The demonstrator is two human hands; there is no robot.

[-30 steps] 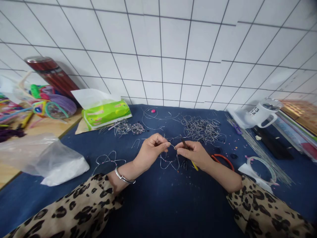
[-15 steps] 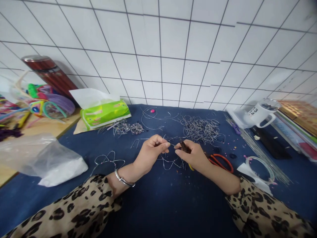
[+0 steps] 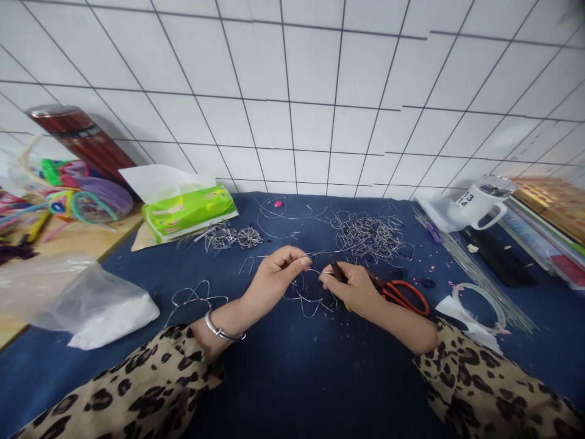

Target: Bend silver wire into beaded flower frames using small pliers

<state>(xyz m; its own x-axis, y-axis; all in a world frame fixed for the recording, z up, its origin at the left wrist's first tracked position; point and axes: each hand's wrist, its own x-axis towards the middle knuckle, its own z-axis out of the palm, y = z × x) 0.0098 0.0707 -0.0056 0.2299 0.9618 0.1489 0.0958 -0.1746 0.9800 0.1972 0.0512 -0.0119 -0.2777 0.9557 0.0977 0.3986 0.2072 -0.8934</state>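
- The wire frame (image 3: 309, 300) hangs between and just below the two hands, right of the tissue pack (image 3: 191, 211) and nearer the person; a thin strand spans the fingertips.
- It is slender, silvery metal bent into rounded, petal-like loops, dotted with tiny pinkish beads.
- Left hand (image 3: 284, 272): thumb and fingers pinched together on the wire frame.
- Right hand (image 3: 353, 286): curled around dark-headed pliers (image 3: 338, 272); fingertips meet the strand, though I cannot tell whether they grip it.
- Right of the tissue pack: a springy tangle of wire scraps (image 3: 368, 236), and red-handled scissors (image 3: 406, 297) farther right.
- Nearer than the tissue pack: another looped wire (image 3: 194, 299) on the dark-blue counter (image 3: 283, 378).
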